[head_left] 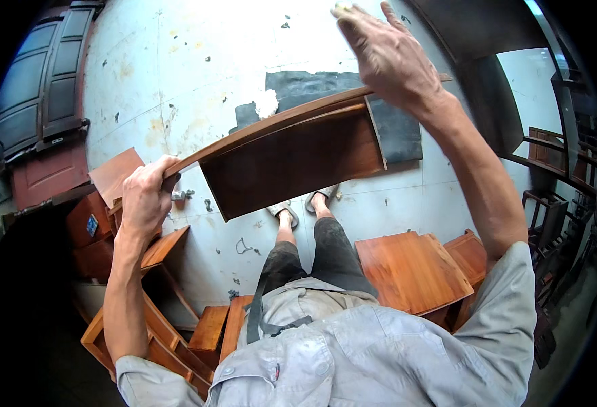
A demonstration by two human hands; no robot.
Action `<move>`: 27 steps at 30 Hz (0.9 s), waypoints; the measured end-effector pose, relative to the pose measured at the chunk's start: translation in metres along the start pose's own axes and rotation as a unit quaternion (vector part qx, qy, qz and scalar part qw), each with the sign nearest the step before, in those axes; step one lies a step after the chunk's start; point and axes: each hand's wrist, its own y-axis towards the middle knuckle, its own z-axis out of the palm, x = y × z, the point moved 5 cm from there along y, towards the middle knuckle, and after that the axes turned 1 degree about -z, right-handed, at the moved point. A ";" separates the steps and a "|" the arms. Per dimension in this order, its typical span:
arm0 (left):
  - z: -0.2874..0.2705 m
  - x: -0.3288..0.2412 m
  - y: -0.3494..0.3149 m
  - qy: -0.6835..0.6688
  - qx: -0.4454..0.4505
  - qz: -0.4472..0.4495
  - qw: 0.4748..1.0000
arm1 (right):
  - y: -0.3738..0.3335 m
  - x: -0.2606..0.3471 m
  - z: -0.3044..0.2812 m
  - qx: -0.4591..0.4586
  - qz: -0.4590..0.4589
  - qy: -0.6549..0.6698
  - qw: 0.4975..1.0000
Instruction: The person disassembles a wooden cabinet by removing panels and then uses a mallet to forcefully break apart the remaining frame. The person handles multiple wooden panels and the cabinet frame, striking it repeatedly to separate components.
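A dark reddish-brown wooden drawer (291, 159) is held up in front of me, tilted so that its right end sits farther away. Its long front board (271, 124) reaches past the box at both ends. My left hand (145, 193) is closed round the left end of this board. Above the board's right end, my right hand (386, 57) is raised, its back toward me and its wrist near the edge. Something small and pale yellow shows at its fingertips, too cut off to name. One finger sticks out apart from the others.
Black sheeting (393, 129) and a white wad (266, 104) lie on the pale, scrap-strewn floor beyond. Orange-brown wooden pieces (413, 271) stand close on my right; a wooden frame (156, 332) and boards crowd my left. Dark panelled furniture (47, 74) and a dark cabinet (495, 95) flank the floor.
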 end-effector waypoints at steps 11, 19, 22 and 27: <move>0.002 0.008 0.009 -0.016 -0.016 0.002 1.000 | 0.009 0.023 -0.012 -0.025 -0.048 -0.023 0.998; 0.008 0.015 0.009 0.007 -0.009 0.017 1.000 | 0.001 0.014 0.007 0.021 -0.052 -0.079 0.995; 0.007 0.013 -0.001 -0.009 -0.024 0.031 0.999 | 0.007 0.020 0.028 0.021 -0.095 -0.132 0.986; 0.007 0.013 0.008 -0.013 -0.031 0.049 0.998 | 0.000 0.022 0.052 0.059 -0.114 -0.155 0.980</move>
